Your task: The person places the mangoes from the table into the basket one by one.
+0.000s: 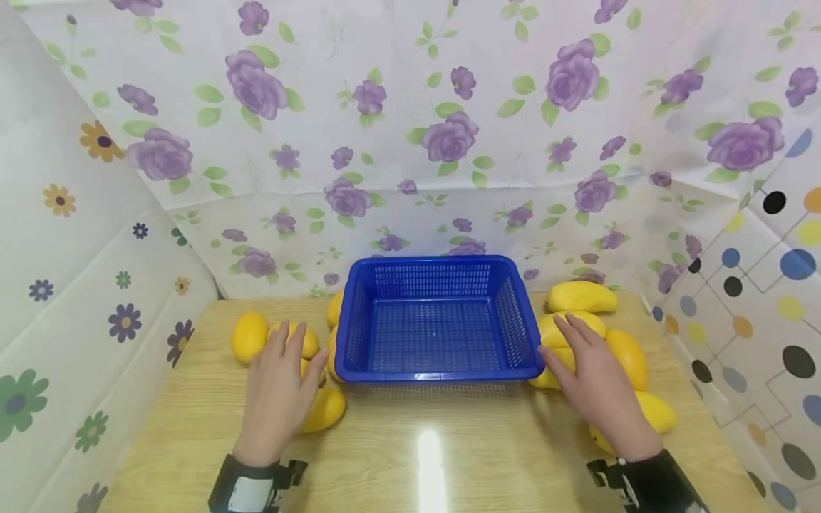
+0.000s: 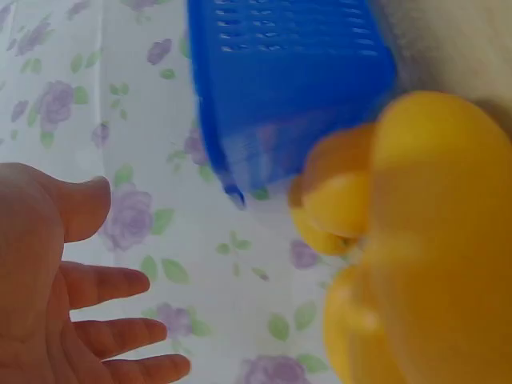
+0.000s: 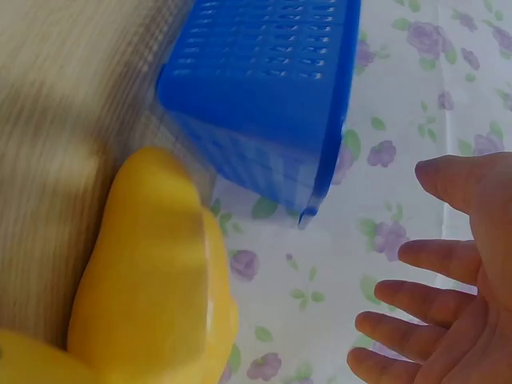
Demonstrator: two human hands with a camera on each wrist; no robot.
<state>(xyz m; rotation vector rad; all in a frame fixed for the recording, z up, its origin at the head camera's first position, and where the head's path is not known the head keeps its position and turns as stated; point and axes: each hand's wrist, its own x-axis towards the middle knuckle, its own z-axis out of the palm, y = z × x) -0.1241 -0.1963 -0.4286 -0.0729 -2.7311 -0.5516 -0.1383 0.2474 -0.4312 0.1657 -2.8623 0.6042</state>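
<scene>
A blue plastic basket with mesh walls stands in the middle of the table with nothing inside it. On its left, my left hand hovers over several yellow mangoes, fingers extended and holding nothing. My right hand is above more mangoes on the other side, its thumb tip near the basket's front right corner in the head view. Both wrist views show spread, unladen fingers, with a large mango close to the left camera and another mango close to the right one.
A wooden table carries the basket and mangoes. Behind it hangs a cloth with purple flowers. Patterned sheets close off both sides, daisies on the left and coloured dots on the right.
</scene>
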